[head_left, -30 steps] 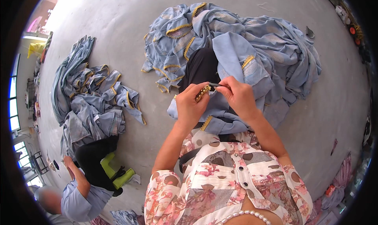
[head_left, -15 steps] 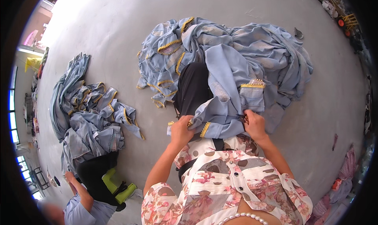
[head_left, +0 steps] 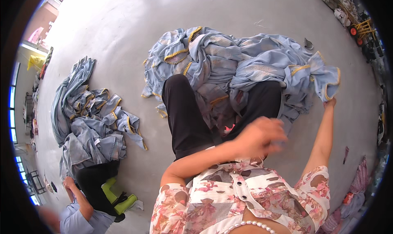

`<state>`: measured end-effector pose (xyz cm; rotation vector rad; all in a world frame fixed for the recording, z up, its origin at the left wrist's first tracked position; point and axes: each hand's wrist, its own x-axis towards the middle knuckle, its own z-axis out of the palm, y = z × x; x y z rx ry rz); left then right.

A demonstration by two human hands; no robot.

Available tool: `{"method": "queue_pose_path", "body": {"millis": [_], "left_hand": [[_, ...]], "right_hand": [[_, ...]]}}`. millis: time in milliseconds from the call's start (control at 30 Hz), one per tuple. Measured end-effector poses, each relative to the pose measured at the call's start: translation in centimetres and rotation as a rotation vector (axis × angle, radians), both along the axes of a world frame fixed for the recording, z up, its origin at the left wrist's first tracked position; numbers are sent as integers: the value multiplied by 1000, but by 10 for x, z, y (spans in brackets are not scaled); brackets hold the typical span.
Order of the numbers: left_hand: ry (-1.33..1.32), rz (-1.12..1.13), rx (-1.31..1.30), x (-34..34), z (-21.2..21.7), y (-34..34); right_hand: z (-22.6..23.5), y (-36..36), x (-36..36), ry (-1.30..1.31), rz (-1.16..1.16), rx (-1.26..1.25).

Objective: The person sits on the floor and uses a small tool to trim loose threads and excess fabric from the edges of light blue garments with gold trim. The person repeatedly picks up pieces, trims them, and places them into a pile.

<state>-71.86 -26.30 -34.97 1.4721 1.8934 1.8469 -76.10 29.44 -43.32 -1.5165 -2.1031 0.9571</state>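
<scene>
My right hand (head_left: 330, 104) is out to the right with the arm stretched, closed on the yellow-edged end of a light-blue garment (head_left: 324, 77). That garment lies over the right side of a big heap of light-blue garments (head_left: 213, 56) on the floor in front of me. My left hand (head_left: 264, 135) is in front of my body, above my right thigh, smeared by motion. Whether its fingers hold anything cannot be made out. My black-trousered knees (head_left: 180, 107) reach into the near edge of the heap. Several pieces show yellow beaded trim.
At the left, a co-worker (head_left: 88, 209) sits by a second heap of light-blue garments (head_left: 94, 123), next to a green low seat (head_left: 118, 197). A dark scrap (head_left: 308, 44) lies beyond the heap. Bundled cloth (head_left: 356, 193) sits at the right, and a yellow cart (head_left: 362, 31) stands far right.
The garment across my lap has gone to the right side of the heap with my right hand. My left hand has let go of it and swung right across my body. Both knees now show.
</scene>
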Motion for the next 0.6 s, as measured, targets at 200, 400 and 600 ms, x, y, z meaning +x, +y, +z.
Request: {"method": "queue_pose_path", "body": {"millis": [200, 400, 600], "left_hand": [[-119, 1065, -677, -115, -158, -87], [110, 1151, -1108, -161, -260, -145], [-892, 1290, 276, -222, -209, -216]], "right_hand": [[-45, -95, 59, 366, 150, -335], [-45, -212, 86, 251, 446, -278], [-19, -325, 25, 428, 912, 267]]}}
